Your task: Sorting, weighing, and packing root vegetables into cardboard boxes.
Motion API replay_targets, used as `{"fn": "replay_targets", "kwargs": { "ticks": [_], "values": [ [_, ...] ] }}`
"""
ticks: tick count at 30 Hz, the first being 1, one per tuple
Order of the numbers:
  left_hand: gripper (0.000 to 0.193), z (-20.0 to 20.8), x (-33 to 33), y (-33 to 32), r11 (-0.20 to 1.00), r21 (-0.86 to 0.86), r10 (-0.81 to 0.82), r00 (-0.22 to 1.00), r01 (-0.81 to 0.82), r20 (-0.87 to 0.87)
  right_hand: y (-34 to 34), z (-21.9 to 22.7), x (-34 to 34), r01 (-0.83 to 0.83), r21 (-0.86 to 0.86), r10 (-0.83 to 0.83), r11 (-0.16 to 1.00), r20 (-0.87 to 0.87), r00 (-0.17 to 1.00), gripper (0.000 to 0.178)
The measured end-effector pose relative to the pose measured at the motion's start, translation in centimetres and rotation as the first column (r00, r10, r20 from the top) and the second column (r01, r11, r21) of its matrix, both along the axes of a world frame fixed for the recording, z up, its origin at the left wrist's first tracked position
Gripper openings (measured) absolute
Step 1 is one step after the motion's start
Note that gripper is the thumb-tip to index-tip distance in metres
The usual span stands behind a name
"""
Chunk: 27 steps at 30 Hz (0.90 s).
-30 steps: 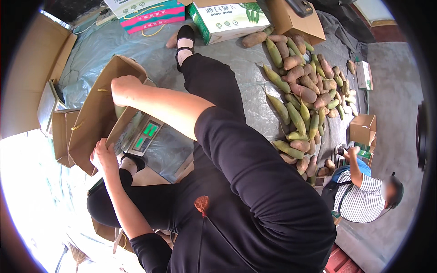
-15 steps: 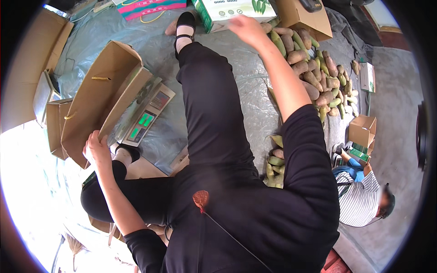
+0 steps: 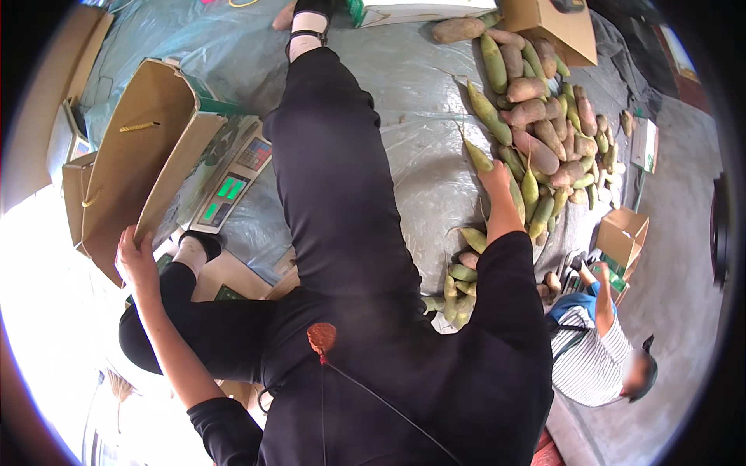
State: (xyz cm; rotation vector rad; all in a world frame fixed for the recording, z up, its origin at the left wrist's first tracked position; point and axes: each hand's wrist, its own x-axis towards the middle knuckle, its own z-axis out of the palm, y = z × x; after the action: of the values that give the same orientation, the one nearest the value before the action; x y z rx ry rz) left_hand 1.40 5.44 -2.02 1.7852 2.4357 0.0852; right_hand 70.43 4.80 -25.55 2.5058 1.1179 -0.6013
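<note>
My left hand (image 3: 137, 260) grips the near edge of an open cardboard gift box (image 3: 138, 155) with yellow cord handles. The box stands tilted on a digital scale (image 3: 227, 186) whose display glows green; what lies deep inside the box is hidden. My right hand (image 3: 495, 179) is at the left side of a heap of roots, its fingers closed round the thick end of a long green radish (image 3: 475, 158). The radish's thin tail points away from me. Beside that hand lie more green radishes (image 3: 530, 194) and pinkish-brown, soil-dusted roots (image 3: 536, 149).
A smaller group of radishes (image 3: 451, 299) lies by my right thigh. Plastic sheeting (image 3: 420, 101) covers the floor. Beyond the heap stands a cardboard carton (image 3: 553, 31); a white-and-green box (image 3: 420, 11) is at the far edge. At the right, a person in a striped shirt (image 3: 590, 357) handles boxes.
My right hand has come back from the white-and-green box to the heap and taken hold of a green radish. My left hand stays on the gift box. The view has shifted.
</note>
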Motion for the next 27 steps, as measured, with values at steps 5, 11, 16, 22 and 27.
{"fn": "replay_targets", "kwargs": {
  "ticks": [5,11,16,22,27],
  "values": [
    [0.018,-0.9,0.5,0.5,1.0,0.019,-0.006,0.998,0.005,0.061,-1.0,-1.0,1.3,0.032,-0.047,-0.033,0.998,-0.029,0.999,0.089],
    [0.019,-0.7,-0.7,-0.3,0.996,0.084,-0.005,0.999,0.002,0.036,0.9,-0.2,-2.2,-0.048,-0.316,0.054,0.948,0.011,0.998,0.089],
    [0.019,0.0,0.7,0.3,0.999,0.048,0.007,1.0,-0.008,0.018,-0.5,-0.1,-5.0,-0.193,-0.248,0.205,0.949,0.022,0.979,0.071],
    [0.018,0.4,1.4,1.0,1.0,0.023,0.001,1.0,-0.001,0.013,-2.2,-2.4,-8.7,-0.041,-0.274,0.04,0.961,-0.011,0.999,0.072],
    [0.011,1.0,1.7,0.9,0.998,0.049,-0.03,1.0,0.03,-0.005,-1.7,-2.2,-10.4,-0.168,-0.235,0.164,0.957,-0.038,0.986,0.063]
  ]
}}
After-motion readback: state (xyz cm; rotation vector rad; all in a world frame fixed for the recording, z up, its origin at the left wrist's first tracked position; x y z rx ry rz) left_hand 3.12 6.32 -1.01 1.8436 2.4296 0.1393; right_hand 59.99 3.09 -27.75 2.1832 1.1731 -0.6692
